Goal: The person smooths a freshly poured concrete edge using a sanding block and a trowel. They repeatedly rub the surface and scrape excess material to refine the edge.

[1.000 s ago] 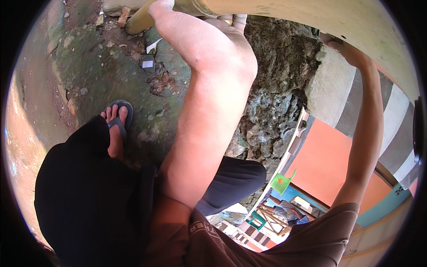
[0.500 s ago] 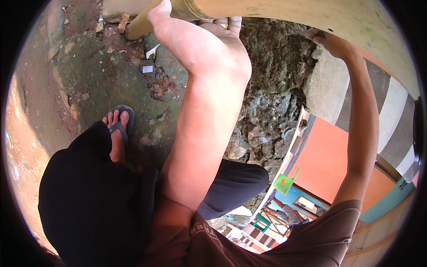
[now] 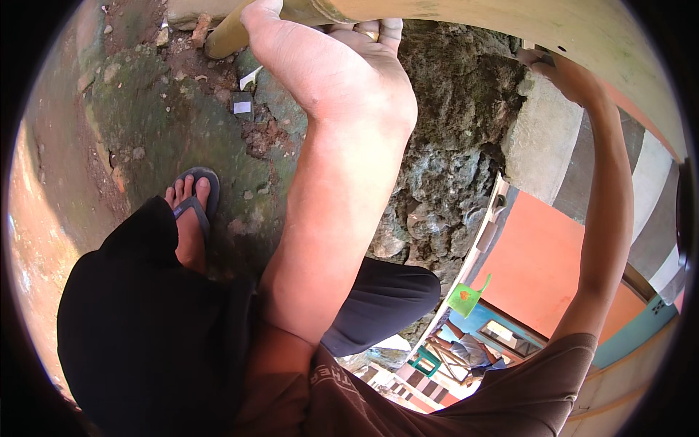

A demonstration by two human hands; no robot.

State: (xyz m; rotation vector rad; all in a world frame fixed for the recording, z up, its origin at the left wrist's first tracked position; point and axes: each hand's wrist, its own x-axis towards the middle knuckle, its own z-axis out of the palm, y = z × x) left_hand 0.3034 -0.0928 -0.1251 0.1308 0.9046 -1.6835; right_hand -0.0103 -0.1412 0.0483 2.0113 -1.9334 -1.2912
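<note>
A thick yellowish bamboo pole (image 3: 459,16) runs across the top of my view, with a small dark hole near its lower side at the right. My left hand (image 3: 346,62) is under the pole at top centre, palm showing and fingers curled round it. My right hand (image 3: 564,76) reaches up to the pole's underside near that hole, fingers closed around a small dark object I cannot make out, partly hidden by the fingers. Another yellow bamboo length (image 3: 226,40) slants down behind my left hand to the ground.
Mossy ground (image 3: 131,102) with rubble lies left, near my sandalled foot (image 3: 189,215). A rough stone wall (image 3: 444,197) runs down the middle beside a striped pavement. At lower right are an orange wall (image 3: 535,255), a green object (image 3: 462,298), a green chair (image 3: 426,360) and another person (image 3: 470,349).
My right hand shifted left along the pole and back right over the last second. My left hand stayed on the pole, moving only slightly.
</note>
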